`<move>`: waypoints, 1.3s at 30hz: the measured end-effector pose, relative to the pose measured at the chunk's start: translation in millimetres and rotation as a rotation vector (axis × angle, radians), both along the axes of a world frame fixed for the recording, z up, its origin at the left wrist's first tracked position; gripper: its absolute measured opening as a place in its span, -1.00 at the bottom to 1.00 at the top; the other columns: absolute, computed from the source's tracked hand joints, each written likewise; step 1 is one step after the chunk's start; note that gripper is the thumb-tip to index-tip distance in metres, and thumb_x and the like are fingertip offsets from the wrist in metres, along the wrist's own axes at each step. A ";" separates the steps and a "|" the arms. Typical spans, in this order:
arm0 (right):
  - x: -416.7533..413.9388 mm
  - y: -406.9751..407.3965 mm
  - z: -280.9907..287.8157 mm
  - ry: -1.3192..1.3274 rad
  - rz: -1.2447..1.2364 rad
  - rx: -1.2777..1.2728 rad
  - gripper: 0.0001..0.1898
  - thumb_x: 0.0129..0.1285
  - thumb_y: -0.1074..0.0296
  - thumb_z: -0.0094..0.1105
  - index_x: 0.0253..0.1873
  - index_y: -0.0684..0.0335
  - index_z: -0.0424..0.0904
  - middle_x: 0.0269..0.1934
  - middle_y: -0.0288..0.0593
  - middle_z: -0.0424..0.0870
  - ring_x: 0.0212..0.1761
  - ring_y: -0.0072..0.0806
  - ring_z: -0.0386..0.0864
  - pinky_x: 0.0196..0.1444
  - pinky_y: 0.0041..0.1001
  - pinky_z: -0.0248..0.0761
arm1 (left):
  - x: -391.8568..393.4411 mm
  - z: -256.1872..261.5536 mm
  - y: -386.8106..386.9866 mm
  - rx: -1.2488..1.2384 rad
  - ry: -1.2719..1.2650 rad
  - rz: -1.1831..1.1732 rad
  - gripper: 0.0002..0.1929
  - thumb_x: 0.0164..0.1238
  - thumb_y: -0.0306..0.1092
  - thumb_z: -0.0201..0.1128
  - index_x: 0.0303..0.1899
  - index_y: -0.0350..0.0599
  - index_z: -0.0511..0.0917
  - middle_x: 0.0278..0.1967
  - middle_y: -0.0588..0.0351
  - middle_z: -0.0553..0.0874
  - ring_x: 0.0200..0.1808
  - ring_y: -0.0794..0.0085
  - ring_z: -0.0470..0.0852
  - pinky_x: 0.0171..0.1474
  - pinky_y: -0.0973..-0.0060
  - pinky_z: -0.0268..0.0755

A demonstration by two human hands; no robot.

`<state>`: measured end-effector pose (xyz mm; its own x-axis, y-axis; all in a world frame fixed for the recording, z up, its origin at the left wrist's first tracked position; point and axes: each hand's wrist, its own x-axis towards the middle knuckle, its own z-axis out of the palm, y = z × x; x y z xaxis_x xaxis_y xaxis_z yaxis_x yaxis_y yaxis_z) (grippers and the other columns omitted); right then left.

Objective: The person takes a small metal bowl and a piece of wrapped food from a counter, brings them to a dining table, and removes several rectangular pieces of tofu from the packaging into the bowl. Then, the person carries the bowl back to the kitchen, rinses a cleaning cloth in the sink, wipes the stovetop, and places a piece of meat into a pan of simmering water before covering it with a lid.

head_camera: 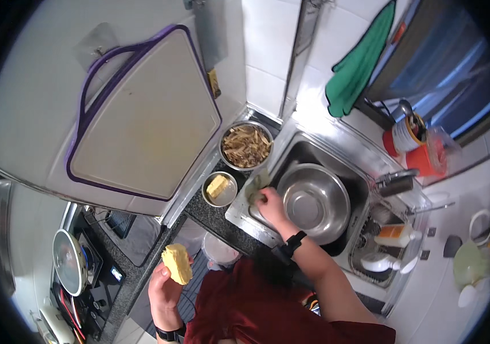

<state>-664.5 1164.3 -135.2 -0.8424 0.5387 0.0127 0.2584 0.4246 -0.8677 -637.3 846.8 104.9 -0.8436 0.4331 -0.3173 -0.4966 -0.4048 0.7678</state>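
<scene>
My left hand (pixel 165 281) holds up a yellow block of food (pixel 177 263) with rough edges, at the lower left of my body. My right hand (pixel 272 206) reaches to the left rim of the sink and grips a crumpled grey-green sheet (pixel 257 185); whether it is cloth or wrap is unclear. Beside it, inside the sink basin (pixel 359 193), stands a wide steel bowl (pixel 313 202). On the dark counter, a small steel bowl (pixel 228 198) contains a similar yellow piece (pixel 218 186). Behind it, a larger steel bowl (pixel 247 146) is full of brown strips.
A purple-edged cutting board (pixel 146 116) hangs at the left. Below it, a lidded pan (pixel 68 262) sits on the gas stove (pixel 103 275). Bottles (pixel 395 235) lie in the draining basket (pixel 363 253) to the right, under the faucet (pixel 395 178). A green cloth (pixel 354 73) hangs above.
</scene>
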 end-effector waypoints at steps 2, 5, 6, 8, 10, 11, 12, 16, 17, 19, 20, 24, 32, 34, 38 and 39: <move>17.1 -31.5 29.9 -0.061 0.116 0.138 -0.70 -0.02 0.29 0.24 -0.14 0.21 0.57 -0.14 -0.07 0.60 -0.08 -0.07 0.55 -0.05 -0.25 0.46 | -5.2 -0.8 -1.7 0.002 0.018 -0.051 -0.37 0.11 -0.09 0.29 0.14 -0.35 0.39 -0.02 -0.17 0.56 -0.05 0.17 0.59 -0.05 0.39 0.46; 47.7 -48.7 50.4 -0.145 0.142 0.318 -0.67 -0.07 0.23 0.26 -0.14 0.17 0.60 -0.08 -0.08 0.59 0.02 -0.15 0.52 0.00 -0.25 0.45 | -13.7 -1.4 -2.4 0.003 -0.035 -0.132 -0.37 0.12 -0.09 0.29 0.13 -0.36 0.40 -0.02 -0.17 0.56 -0.05 0.16 0.59 -0.04 0.38 0.47; 60.0 -47.8 52.8 -0.163 0.131 0.349 -0.66 -0.07 0.22 0.25 -0.13 0.17 0.60 -0.08 -0.08 0.59 0.00 -0.14 0.53 -0.01 -0.24 0.46 | -17.3 1.7 -2.6 -0.006 -0.036 -0.165 -0.38 0.13 -0.10 0.29 0.13 -0.35 0.40 -0.03 -0.17 0.57 -0.04 0.15 0.59 -0.03 0.36 0.48; 85.1 -42.2 48.5 -0.171 0.072 0.376 -0.64 -0.06 0.20 0.22 -0.11 0.16 0.59 -0.13 -0.07 0.62 -0.04 -0.11 0.55 -0.03 -0.22 0.46 | -26.4 4.4 -6.0 -0.006 -0.025 -0.212 -0.39 0.13 -0.11 0.29 0.14 -0.35 0.39 -0.04 -0.16 0.57 -0.04 0.16 0.59 -0.03 0.37 0.48; 119.9 -30.9 53.6 -0.219 0.023 0.389 -0.67 -0.07 0.22 0.20 -0.16 0.18 0.57 -0.18 -0.05 0.62 -0.09 -0.10 0.56 -0.07 -0.19 0.46 | -32.6 1.4 -14.4 0.003 -0.025 -0.204 -0.39 0.13 -0.12 0.29 0.14 -0.33 0.38 -0.03 -0.15 0.57 -0.05 0.17 0.59 -0.05 0.39 0.48; 138.3 -23.8 55.4 -0.259 -0.001 0.402 -0.70 -0.08 0.24 0.18 -0.20 0.20 0.56 -0.23 -0.03 0.62 -0.15 -0.09 0.56 -0.10 -0.17 0.45 | -36.6 -0.5 -17.8 0.008 -0.028 -0.221 -0.39 0.13 -0.12 0.29 0.14 -0.33 0.38 -0.03 -0.15 0.57 -0.05 0.17 0.59 -0.05 0.39 0.48; 161.7 -15.6 55.3 -0.279 -0.054 0.418 -0.69 -0.08 0.22 0.16 -0.19 0.21 0.56 -0.23 -0.01 0.62 -0.15 -0.07 0.56 -0.10 -0.15 0.45 | -39.8 -2.3 -19.3 0.002 -0.033 -0.221 -0.39 0.13 -0.12 0.29 0.14 -0.33 0.38 -0.03 -0.14 0.57 -0.05 0.17 0.60 -0.06 0.39 0.48; 247.7 15.5 70.4 -0.590 -0.239 0.470 -0.67 -0.05 0.17 0.12 -0.19 0.22 0.57 -0.25 0.03 0.62 -0.15 -0.04 0.56 -0.07 -0.12 0.44 | -44.5 -7.3 -25.6 -0.022 -0.040 -0.215 -0.39 0.15 -0.10 0.28 0.15 -0.33 0.38 -0.03 -0.12 0.58 -0.05 0.19 0.59 -0.07 0.41 0.48; 263.8 24.0 73.6 -0.658 -0.281 0.465 -0.66 -0.04 0.17 0.12 -0.18 0.23 0.57 -0.26 0.04 0.63 -0.16 -0.04 0.57 -0.08 -0.11 0.45 | -45.7 -7.1 -25.1 -0.038 -0.034 -0.212 -0.38 0.16 -0.09 0.28 0.15 -0.33 0.37 -0.03 -0.12 0.58 -0.05 0.19 0.59 -0.07 0.40 0.48; 286.6 43.6 71.6 -0.743 -0.317 0.423 -0.64 -0.03 0.16 0.12 -0.15 0.24 0.58 -0.26 0.04 0.64 -0.16 -0.02 0.58 -0.08 -0.14 0.46 | -47.0 -10.2 -26.5 0.019 -0.035 -0.227 -0.36 0.13 -0.10 0.28 0.15 -0.40 0.40 0.01 -0.14 0.59 0.02 0.16 0.59 0.02 0.40 0.44; 292.8 53.4 66.4 -0.828 -0.342 0.366 -0.62 -0.01 0.15 0.13 -0.11 0.25 0.58 -0.26 0.04 0.65 -0.16 -0.01 0.59 -0.08 -0.17 0.47 | -48.6 -12.1 -24.2 0.015 -0.044 -0.200 -0.36 0.13 -0.11 0.28 0.16 -0.39 0.40 0.02 -0.15 0.59 0.01 0.16 0.60 0.01 0.39 0.46; 290.0 107.3 31.7 -0.303 -0.674 0.088 -0.67 0.09 0.27 0.15 -0.10 0.36 0.54 -0.35 -0.02 0.64 -0.31 -0.31 0.63 -0.20 -0.32 0.48 | -49.5 -15.8 -12.7 0.012 -0.075 -0.148 -0.37 0.14 -0.14 0.29 0.19 -0.34 0.38 0.02 -0.14 0.58 -0.03 0.18 0.62 -0.06 0.40 0.50; 216.6 316.0 -60.0 -0.252 -0.822 0.573 -0.70 0.30 0.27 0.05 0.05 0.29 0.45 -0.13 -0.02 0.62 -0.13 -0.26 0.56 0.02 -0.22 0.38 | -53.2 -16.0 50.9 -0.004 -0.057 -0.178 -0.36 0.12 -0.09 0.29 0.13 -0.41 0.41 -0.01 -0.14 0.59 -0.01 0.20 0.59 -0.06 0.41 0.48; 192.1 349.9 -77.8 -0.291 -1.015 0.749 -0.67 0.28 0.30 0.09 0.11 0.27 0.45 -0.05 0.03 0.58 0.00 -0.18 0.51 0.10 -0.19 0.33 | -51.0 -23.7 64.5 0.025 -0.066 -0.137 -0.39 0.15 -0.12 0.28 0.15 -0.36 0.40 -0.02 -0.14 0.58 -0.03 0.18 0.60 -0.09 0.40 0.50; 45.2 274.3 -37.5 -0.045 -1.078 0.652 -0.58 0.12 0.37 0.24 0.13 0.15 0.50 0.12 0.06 0.42 0.19 0.01 0.34 0.20 -0.13 0.26 | -33.3 -7.9 66.6 -0.082 -0.100 -0.003 -0.37 0.15 -0.17 0.30 0.20 -0.32 0.34 0.05 -0.16 0.53 0.12 0.13 0.49 0.09 0.31 0.37; 23.5 257.0 -24.9 0.018 -0.992 0.594 -0.56 0.09 0.41 0.26 0.13 0.15 0.51 0.11 0.05 0.43 0.18 -0.01 0.34 0.19 -0.15 0.27 | -29.7 -3.3 66.9 -0.126 -0.127 0.000 -0.32 0.11 -0.21 0.33 0.24 -0.32 0.29 0.14 -0.17 0.49 0.27 0.10 0.38 0.28 0.23 0.23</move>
<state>-641.0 1421.3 -160.1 -0.0495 0.8683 0.4935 0.6964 0.3842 -0.6062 -667.0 913.7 101.6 -0.7934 0.3836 -0.4726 -0.5926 -0.3095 0.7437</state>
